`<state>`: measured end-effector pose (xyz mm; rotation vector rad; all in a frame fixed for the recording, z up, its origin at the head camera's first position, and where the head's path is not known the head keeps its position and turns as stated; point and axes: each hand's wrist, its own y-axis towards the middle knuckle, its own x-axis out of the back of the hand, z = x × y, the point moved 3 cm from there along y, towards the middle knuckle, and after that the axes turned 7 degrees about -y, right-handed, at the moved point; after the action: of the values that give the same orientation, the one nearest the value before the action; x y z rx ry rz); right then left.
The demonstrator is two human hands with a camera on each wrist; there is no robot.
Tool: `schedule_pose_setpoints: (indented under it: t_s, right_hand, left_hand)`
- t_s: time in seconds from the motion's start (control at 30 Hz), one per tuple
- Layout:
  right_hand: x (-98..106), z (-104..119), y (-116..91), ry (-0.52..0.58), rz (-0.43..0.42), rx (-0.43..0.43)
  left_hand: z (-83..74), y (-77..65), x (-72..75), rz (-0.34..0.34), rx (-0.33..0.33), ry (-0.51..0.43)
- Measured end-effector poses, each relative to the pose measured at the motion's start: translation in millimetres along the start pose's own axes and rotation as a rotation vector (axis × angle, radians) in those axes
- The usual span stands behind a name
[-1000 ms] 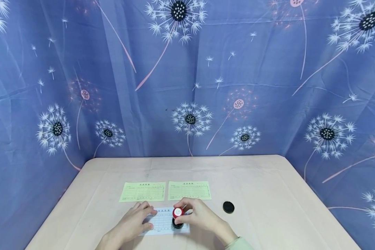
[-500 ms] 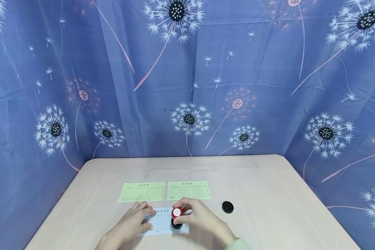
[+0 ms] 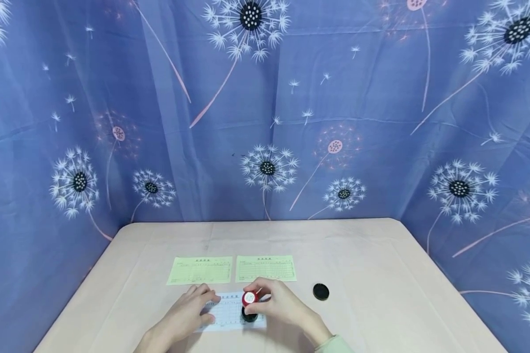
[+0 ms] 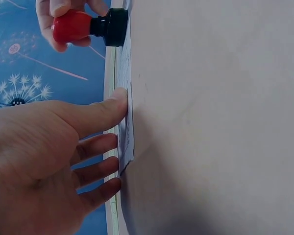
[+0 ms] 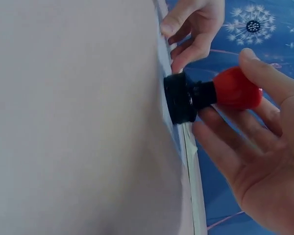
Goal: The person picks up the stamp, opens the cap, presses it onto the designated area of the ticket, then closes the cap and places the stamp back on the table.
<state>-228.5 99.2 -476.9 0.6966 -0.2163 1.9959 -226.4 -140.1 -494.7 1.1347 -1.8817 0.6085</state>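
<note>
My right hand (image 3: 282, 305) pinches the red knob of a round stamp (image 5: 235, 89) between thumb and fingers. The stamp's wide black base stands upright on the right part of a white printed form (image 3: 227, 314). With fingers spread and fairly straight, my left hand (image 3: 183, 311) presses the form's left side down; in the left wrist view its thumb and fingertips rest at the paper's edge. The stamp's print face is hidden beneath the base.
Behind the white form lie two green printed forms, one at left (image 3: 199, 270) and one at right (image 3: 265, 269). A round black cap (image 3: 321, 291) lies on the table (image 3: 380, 274) to the right. A blue dandelion curtain (image 3: 229, 98) encloses the back and sides.
Both hands and the stamp hold their places on the form. Only a slight shift of the whole head view shows.
</note>
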Motion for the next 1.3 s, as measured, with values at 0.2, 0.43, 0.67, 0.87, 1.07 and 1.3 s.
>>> schedule_pose_setpoints:
  t_s: [0.2,0.43,0.67,0.87,1.07,1.3]
  right_hand:
    - [3,3,0,0.016,-0.029,0.026]
    - [12,6,-1,0.097,-0.128,-0.048]
    - [27,8,-2,0.1,-0.179,-0.018]
    - [39,13,-6,0.1,-0.206,-0.044]
    - [51,17,-6,0.094,-0.259,-0.07]
    - [59,13,-9,0.082,-0.292,-0.071]
  left_hand:
    - [-1.0,1.3,-0.1,0.01,-0.003,0.015]
    - [1.0,-0.2,2.2,0.005,0.011,-0.063]
    - [0.5,5.7,6.2,0.0,0.049,-0.144]
    - [0.3,4.7,8.6,0.019,0.051,-0.164]
    - [0.1,4.7,14.0,0.025,0.005,-0.16]
    - [1.8,3.8,12.7,0.04,-0.023,-0.122]
